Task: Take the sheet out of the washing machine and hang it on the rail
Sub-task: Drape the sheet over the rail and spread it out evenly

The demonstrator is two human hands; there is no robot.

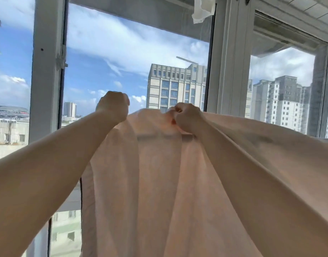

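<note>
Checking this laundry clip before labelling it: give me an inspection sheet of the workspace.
Surface: nothing seen.
Job's things: pale pink sheet held up, hanging in folds; the rail is not clearly visible.
Clutter: white cloth hanging at top.
Grippers: left hand grips the sheet's top edge; right hand pinches it.
Cables: nothing seen.
Surroundings: white window frame, buildings and cloudy sky outside.
</note>
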